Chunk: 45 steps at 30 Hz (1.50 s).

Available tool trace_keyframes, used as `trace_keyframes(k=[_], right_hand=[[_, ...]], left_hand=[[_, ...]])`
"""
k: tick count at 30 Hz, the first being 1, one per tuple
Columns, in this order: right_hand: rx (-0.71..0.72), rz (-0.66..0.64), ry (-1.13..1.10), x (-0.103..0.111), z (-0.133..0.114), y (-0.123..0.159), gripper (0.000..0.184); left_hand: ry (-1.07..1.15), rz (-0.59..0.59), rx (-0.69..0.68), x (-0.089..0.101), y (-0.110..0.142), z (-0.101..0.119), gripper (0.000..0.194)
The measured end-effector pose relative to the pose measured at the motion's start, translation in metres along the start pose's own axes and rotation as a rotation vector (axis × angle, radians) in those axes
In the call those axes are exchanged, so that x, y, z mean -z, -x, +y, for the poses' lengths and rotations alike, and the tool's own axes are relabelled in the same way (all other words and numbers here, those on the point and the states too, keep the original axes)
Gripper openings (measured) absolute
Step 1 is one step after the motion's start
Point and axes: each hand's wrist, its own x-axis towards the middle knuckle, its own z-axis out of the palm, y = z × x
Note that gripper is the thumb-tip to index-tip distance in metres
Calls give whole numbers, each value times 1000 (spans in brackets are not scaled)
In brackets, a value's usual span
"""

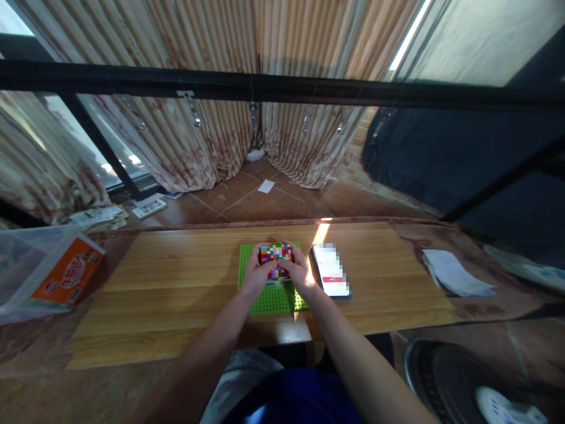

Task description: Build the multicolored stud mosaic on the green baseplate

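Both hands are closed on the multicoloured brick block (276, 252) from where I watch: the left hand (253, 274) takes its left side, the right hand (301, 274) its right, and the two thumbs come together over its near half. I have the block over the green studded plate (269, 301), which reaches out past it on the left and toward the body. Whether the block sits on those studs or is held just above them, I cannot tell.

As for its state, I read the block as largely filled in: small squares of many colours run side by side across its far part, and more show below the thumbs. The thumbs mask the middle, so I can't confirm that every spot there is covered. The plate's own studs are bare where I can see them, at the left and near side.

Under it all is the wooden worktop (185, 282). Just beside the right hand I see a lit-screen device (333, 274), lying flat, its display partly pixelated.
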Motion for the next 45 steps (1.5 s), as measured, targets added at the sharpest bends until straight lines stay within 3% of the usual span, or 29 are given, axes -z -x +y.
trace_keyframes(k=[16,25,36,45], right_hand=[[-42,22,9,0,-2,-4,43],[-21,27,-78,-5,-11,-4,36],[-6,149,-14,-13,-2,-9,38],[16,102,-6,-9,3,-8,39]], left_hand=[[7,-28,37,6,-4,0,49],[-33,26,51,1,-6,4,42],[-75,82,52,-2,-10,4,42],[-85,73,68,-1,-9,8,46]])
